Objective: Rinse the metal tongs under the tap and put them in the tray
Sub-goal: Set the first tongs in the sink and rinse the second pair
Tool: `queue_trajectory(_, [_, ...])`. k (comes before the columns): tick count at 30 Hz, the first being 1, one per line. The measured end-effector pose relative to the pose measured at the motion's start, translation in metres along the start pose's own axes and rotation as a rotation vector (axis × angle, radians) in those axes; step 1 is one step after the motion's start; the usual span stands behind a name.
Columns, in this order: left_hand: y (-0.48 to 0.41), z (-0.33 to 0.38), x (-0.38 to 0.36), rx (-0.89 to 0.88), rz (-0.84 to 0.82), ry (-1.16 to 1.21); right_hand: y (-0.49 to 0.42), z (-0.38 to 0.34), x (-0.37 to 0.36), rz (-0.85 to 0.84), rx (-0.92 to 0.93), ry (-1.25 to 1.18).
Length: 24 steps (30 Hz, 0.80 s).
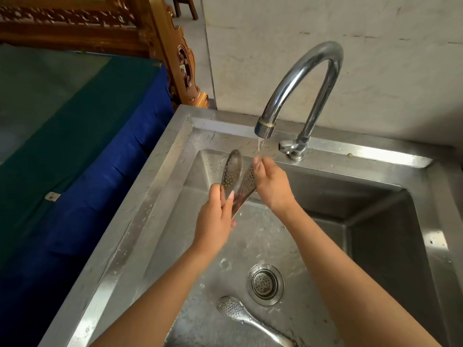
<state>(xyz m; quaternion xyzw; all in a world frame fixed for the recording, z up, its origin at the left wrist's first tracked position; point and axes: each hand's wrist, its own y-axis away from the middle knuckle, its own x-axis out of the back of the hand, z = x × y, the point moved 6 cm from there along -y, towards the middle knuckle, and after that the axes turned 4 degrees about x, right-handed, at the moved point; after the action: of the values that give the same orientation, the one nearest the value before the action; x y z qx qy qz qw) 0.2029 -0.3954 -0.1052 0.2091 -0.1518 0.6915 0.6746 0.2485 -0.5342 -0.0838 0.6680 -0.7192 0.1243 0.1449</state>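
Observation:
Metal tongs (231,171) with two perforated spoon-shaped ends are held over the steel sink (160,171), tips pointing up and away. My left hand (215,219) grips their lower part. My right hand (271,184) rests against the right blade, fingertips up in the thin stream of water falling from the curved chrome tap (304,78). No tray is in view.
A second perforated metal utensil (240,314) lies on the sink floor near the front, beside the round drain strainer (265,284). A blue and green cloth-covered surface (75,146) borders the sink on the left, with carved wooden furniture (185,63) behind it.

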Motion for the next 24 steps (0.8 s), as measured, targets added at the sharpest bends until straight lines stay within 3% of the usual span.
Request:
queue_trajectory(4, [-0.004, -0.022, -0.013, 0.437, -0.137, 0.415, -0.002, -0.007, 0.005, -0.26, 0.072, -0.152])
queue_trajectory(7, [0.0, -0.026, -0.026, 0.627, -0.33, 0.553, -0.004, -0.012, 0.018, -0.284, 0.117, -0.219])
queue_trajectory(11, [0.004, -0.007, -0.045, 0.593, -0.657, 0.854, -0.01, -0.009, 0.031, -0.113, 0.096, -0.108])
queue_trajectory(14, [0.003, 0.008, -0.051, 0.535, -0.762, 1.039, -0.004, -0.006, 0.04, 0.016, 0.097, -0.07])
queue_trajectory(20, [-0.008, 0.024, -0.057, 0.458, -0.724, 1.053, 0.047, 0.032, 0.043, 0.101, 0.024, -0.077])
queue_trajectory(24, [-0.018, 0.029, -0.061, 0.409, -0.612, 1.081, 0.075, 0.048, 0.019, -0.055, -0.068, -0.197])
